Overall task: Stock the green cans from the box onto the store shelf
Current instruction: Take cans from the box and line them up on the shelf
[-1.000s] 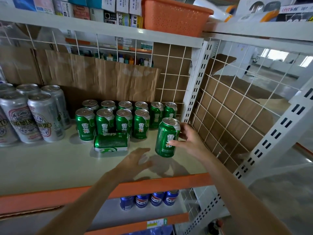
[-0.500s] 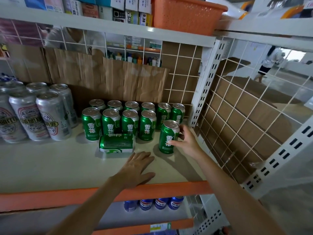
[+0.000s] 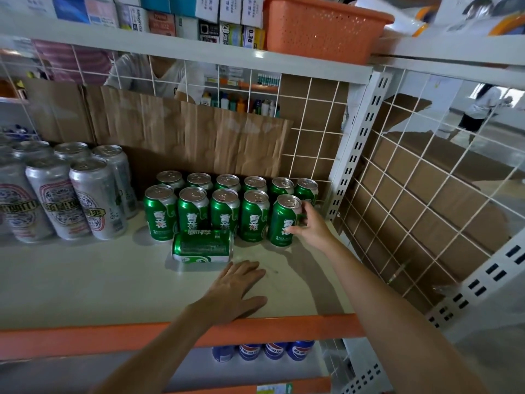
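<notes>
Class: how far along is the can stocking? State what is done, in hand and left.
Done: ten green cans stand upright in two rows on the shelf. In hand: the right hand grips an eleventh can at the front row's right end. Left: a twelfth can lies on its side; the left hand rests flat near it. The box is out of view, so remaining stock is unknown.

White wire grid (image 3: 420,194) backed by brown cardboard (image 3: 199,137) meets a slotted white upright (image 3: 358,143); pale floor (image 3: 502,137) gleams beyond.
</notes>
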A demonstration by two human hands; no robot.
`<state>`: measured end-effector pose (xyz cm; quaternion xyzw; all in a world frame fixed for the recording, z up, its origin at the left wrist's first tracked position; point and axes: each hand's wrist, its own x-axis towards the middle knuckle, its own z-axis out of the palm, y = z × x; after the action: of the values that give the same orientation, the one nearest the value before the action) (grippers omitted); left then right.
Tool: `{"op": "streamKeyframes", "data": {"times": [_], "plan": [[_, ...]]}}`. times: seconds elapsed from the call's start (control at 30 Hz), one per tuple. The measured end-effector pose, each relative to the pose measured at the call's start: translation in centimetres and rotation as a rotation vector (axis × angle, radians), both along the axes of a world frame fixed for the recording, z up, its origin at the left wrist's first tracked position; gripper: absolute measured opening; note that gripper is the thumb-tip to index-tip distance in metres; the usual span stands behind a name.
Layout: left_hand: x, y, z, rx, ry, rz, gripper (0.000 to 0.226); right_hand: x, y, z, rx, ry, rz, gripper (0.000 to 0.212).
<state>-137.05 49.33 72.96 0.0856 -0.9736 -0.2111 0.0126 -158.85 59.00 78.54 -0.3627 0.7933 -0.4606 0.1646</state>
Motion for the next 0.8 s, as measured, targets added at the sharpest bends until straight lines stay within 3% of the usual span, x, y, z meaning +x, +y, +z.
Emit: {"op": "streamKeyframes", "data": {"times": [0.33,0.63,0.8], "plan": [[0.1,0.1,0.3,0.037,0.012,0.018,0.097,-0.6,-1.2,0.1,0.02,0.029,-0.014,0.07],[0.1,-0.1,-0.1,0.041,0.023,0.021,0.1,0.9,-0.6,-0.2,0.003,0.101,-0.079,0.075],[-0.2,-0.3,-0.5,0.042,0.042,0.029,0.1,4.3,2.0,-1.1,0.192,0.229,-0.162,0.072]]}}
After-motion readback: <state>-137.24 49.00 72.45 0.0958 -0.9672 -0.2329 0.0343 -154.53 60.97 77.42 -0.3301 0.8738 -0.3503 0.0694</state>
